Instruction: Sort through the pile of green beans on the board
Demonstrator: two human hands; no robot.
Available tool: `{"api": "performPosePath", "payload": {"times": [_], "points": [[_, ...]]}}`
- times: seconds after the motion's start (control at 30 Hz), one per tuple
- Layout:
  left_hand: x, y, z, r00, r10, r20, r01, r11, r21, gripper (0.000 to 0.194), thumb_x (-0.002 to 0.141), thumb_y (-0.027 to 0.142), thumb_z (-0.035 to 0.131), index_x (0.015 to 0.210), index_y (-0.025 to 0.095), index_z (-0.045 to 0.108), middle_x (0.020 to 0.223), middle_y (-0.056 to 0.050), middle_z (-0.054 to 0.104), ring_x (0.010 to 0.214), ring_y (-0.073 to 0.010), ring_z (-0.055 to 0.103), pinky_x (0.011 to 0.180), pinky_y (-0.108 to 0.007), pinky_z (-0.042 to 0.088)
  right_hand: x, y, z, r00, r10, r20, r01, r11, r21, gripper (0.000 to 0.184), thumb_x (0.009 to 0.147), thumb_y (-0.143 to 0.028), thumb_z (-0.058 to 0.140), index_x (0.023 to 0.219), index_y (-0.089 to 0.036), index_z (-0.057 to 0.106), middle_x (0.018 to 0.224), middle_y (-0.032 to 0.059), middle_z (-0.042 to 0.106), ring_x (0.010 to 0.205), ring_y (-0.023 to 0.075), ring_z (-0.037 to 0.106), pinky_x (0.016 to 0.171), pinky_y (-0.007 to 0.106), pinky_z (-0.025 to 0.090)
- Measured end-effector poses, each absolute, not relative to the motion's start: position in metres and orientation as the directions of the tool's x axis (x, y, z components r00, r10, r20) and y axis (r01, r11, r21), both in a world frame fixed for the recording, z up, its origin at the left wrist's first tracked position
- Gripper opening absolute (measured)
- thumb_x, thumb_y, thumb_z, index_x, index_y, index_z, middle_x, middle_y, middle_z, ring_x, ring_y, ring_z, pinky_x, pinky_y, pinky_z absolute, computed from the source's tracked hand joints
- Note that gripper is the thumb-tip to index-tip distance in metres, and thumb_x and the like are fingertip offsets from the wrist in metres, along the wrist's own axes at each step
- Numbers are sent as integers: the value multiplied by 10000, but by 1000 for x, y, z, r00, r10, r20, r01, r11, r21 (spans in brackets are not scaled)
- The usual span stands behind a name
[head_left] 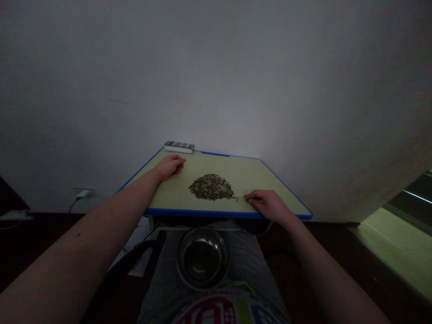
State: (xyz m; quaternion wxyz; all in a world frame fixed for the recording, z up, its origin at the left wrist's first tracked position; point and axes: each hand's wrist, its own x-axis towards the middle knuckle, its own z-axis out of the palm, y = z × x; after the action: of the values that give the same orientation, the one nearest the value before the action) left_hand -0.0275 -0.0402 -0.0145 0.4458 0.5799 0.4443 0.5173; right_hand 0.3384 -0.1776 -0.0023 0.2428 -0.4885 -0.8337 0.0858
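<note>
A heap of small dark seeds or grains (pixel 211 187) lies in the middle of a pale green tabletop with a blue rim (pixel 222 213). My left hand (pixel 170 166) rests on the table's far left part, fingers curled loosely under, holding nothing I can make out. My right hand (pixel 266 204) lies on the table's near right edge, fingers together and pointing left toward the heap, touching a few stray grains. A steel bowl (pixel 202 257) sits in my lap just below the table's front edge.
A white power strip (pixel 178 147) lies at the table's back left corner against a plain wall. A plug and cable (pixel 82 195) sit low on the wall at left. A pale green surface (pixel 394 243) runs along the right.
</note>
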Motion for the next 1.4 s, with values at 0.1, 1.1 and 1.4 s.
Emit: {"api": "performPosePath", "payload": {"times": [0.1, 1.1, 1.4], "points": [[-28, -39, -15, 68, 978, 199, 59, -203, 977, 237, 652, 325, 631, 591, 171, 462, 487, 34, 485, 382, -65, 412, 374, -206, 291, 336, -181, 0, -409, 854, 321, 777, 510, -369, 209, 803, -209, 514, 927, -216, 681, 926, 21, 704, 855, 163, 634, 781, 282, 469], [-27, -41, -13, 71, 978, 198, 54, -202, 978, 216, 668, 303, 612, 590, 168, 462, 479, 44, 480, 376, -61, 406, 366, -208, 284, 342, -196, 4, -437, 860, 263, 725, 509, -464, 210, 808, -230, 506, 925, -204, 679, 906, 45, 700, 814, 172, 629, 721, 277, 473], [-26, -41, -13, 59, 977, 206, 41, -209, 977, 223, 661, 302, 621, 591, 167, 459, 477, 44, 483, 374, -58, 403, 362, -205, 278, 335, -195, 3, -405, 862, 305, 755, 503, -421, 201, 813, -246, 499, 892, -208, 680, 836, 29, 699, 754, 164, 622, 682, 264, 452]]}}
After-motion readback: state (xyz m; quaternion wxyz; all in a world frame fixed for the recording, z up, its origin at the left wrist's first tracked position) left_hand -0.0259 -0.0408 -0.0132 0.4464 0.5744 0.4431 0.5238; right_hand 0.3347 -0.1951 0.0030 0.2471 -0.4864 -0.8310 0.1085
